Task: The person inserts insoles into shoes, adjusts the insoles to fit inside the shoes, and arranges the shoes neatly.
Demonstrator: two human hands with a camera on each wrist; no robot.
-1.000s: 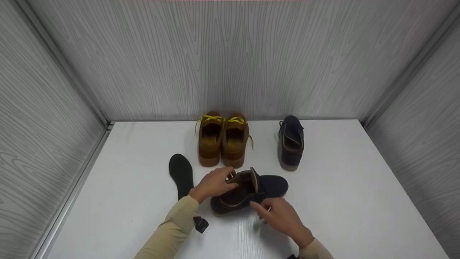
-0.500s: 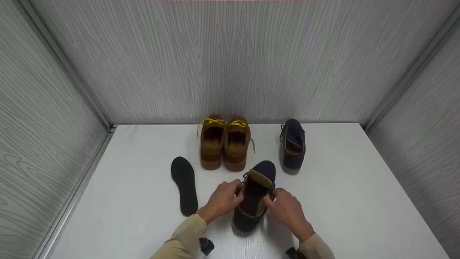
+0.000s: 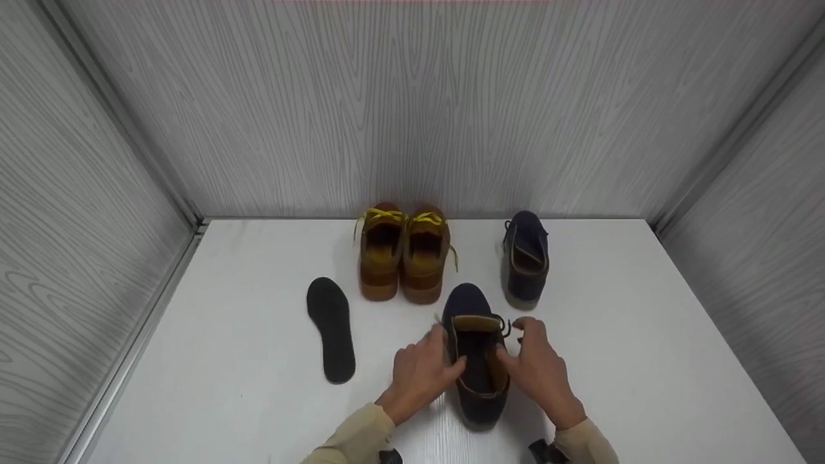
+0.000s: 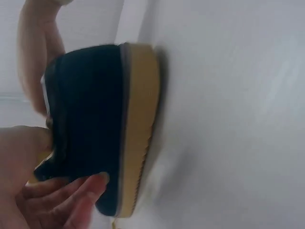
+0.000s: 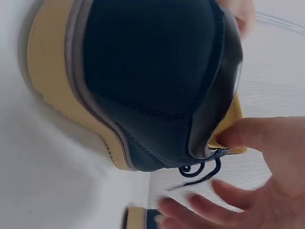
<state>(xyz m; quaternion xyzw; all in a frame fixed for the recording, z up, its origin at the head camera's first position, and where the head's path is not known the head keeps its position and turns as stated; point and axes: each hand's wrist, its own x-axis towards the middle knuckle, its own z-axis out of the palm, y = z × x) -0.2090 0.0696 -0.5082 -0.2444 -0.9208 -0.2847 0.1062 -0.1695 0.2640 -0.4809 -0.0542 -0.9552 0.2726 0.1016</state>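
Note:
A navy lace-up shoe point(image 3: 468, 303) stands on the white table, toe pointing away, its dark inside showing. My left hand point(image 3: 420, 368) grips its left side; in the left wrist view the thumb lies over the collar and the fingers rest along the navy upper point(image 4: 90, 109) above a tan sole point(image 4: 142, 95). On the other side is my right hand point(image 3: 540, 368). Its thumb touches the inside of the collar, while the other fingers spread away from the shoe near a loose dark lace point(image 5: 205, 174) in the right wrist view.
A black insole point(image 3: 332, 328) lies flat to the left. Behind stand two brown shoes with yellow laces point(image 3: 379, 267), side by side. The matching navy shoe point(image 3: 527, 277) stands at the back right. Grey wood-grain panels point(image 3: 412, 109) wall the table at the back and sides.
The navy shoe has turned from toe-right to toe-away and shifted slightly right. Both hands came to its sides; the right hand's fingers have since spread off it.

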